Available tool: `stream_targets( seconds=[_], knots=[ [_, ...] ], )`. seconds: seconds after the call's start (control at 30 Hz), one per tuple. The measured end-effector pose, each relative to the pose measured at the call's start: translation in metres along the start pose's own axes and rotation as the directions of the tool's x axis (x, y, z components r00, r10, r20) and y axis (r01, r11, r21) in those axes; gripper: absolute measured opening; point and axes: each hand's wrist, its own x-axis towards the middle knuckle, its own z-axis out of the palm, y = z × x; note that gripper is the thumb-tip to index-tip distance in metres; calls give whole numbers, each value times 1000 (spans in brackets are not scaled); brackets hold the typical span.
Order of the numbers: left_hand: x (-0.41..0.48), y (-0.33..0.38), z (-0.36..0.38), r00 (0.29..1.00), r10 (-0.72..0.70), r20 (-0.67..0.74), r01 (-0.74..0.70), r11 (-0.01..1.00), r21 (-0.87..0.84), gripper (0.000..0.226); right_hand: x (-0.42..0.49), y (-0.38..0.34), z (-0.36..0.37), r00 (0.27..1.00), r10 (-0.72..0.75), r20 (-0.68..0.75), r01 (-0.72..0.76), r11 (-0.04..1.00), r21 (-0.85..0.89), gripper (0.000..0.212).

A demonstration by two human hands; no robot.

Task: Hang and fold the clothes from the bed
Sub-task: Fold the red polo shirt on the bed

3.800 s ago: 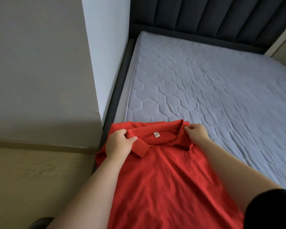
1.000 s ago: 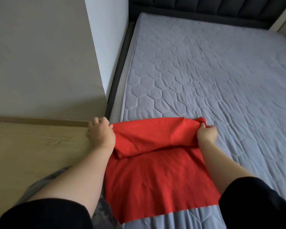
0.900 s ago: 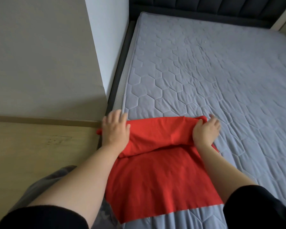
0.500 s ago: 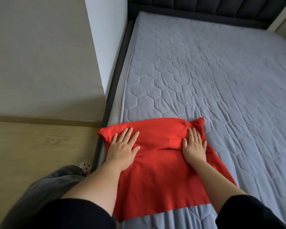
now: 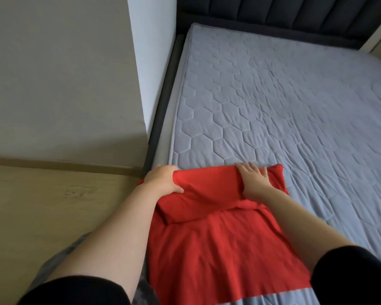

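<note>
A red shirt [image 5: 218, 249] lies on the near left corner of the grey quilted mattress [image 5: 284, 111]. Its top part is folded back into a thick band across the far end. My left hand [image 5: 163, 180] grips the left end of that fold, with the thumb on top and the fingers curled around the edge. My right hand [image 5: 254, 181] lies flat on the right part of the fold, its fingers straight and spread. The lower part of the shirt stretches toward me between my forearms.
A dark upholstered headboard [image 5: 284, 12] runs along the far end of the bed. A beige cabinet side [image 5: 59, 80] and a white wall [image 5: 152, 51] stand left of the bed frame. The wooden floor [image 5: 42, 205] lies below on the left.
Both hands were flat on the folded shirt half a second ago. The left hand has since moved to the fold's left end and grips it; the right hand has slid further up the fold.
</note>
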Motion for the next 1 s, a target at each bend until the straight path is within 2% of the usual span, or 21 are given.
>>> stream_targets(
  seconds=[0.07,0.23,0.37,0.47,0.7,0.8,0.9,1.0],
  knots=[
    [3,-2,-3,999,25,35,-27,999,39,43,9,6,-7,993,-30,113,36,998,-49,85],
    [4,-12,-4,996,19,83,-26,996,86,44,25,12,-31,982,-23,186,73,961,-266,53],
    [3,-11,-9,994,44,100,-56,991,120,46,28,16,-37,974,-28,223,111,924,-367,64],
    [0,-6,-15,990,57,128,-68,994,80,43,28,24,-37,971,-26,237,93,956,-279,69],
    [-3,-6,-26,967,-6,255,-10,998,64,41,15,42,-33,952,54,300,-40,998,-54,58],
    [-3,-4,-22,981,-24,192,10,997,75,37,16,41,-31,949,76,306,-53,995,-81,59],
    [-1,-5,-22,993,-30,117,25,999,38,32,20,42,-39,931,112,347,-74,990,-123,41],
    [3,-9,-24,998,-55,36,57,998,-39,31,24,41,-50,931,130,342,-83,985,-148,33]
  ],
)
